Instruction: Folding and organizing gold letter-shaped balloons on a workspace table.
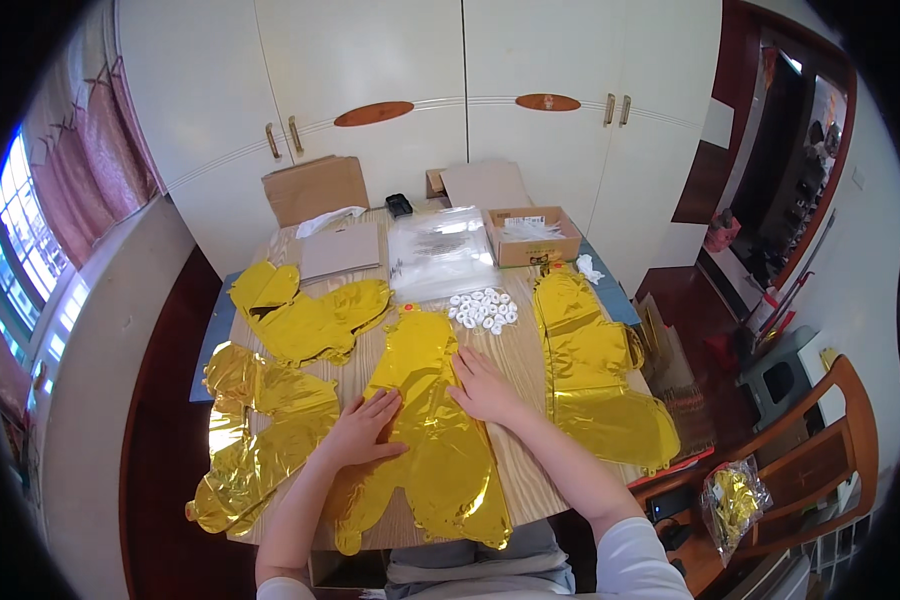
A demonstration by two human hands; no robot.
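A flat, uninflated gold foil balloon (435, 400) lies in front of me on the wooden table, its lower lobes reaching the near edge. My left hand (366, 428) rests on its left side, fingers stretched out. Further up on the right side, my right hand (482, 384) lies flat with its fingers extended. Neither hand grips anything. To the left are more gold foil pieces, one crumpled and shiny (260, 430) and one folded over (310, 315) behind it. Another gold foil balloon (605, 385) is spread along the table's right side.
Small white rings (483, 309) lie grouped beyond my right hand. Behind them sit clear plastic bags (440, 250), a grey-brown cardboard sheet (340, 252) and an open cardboard box (535, 247). A wooden chair (810, 480) at right bears a bagged gold foil item (735, 500).
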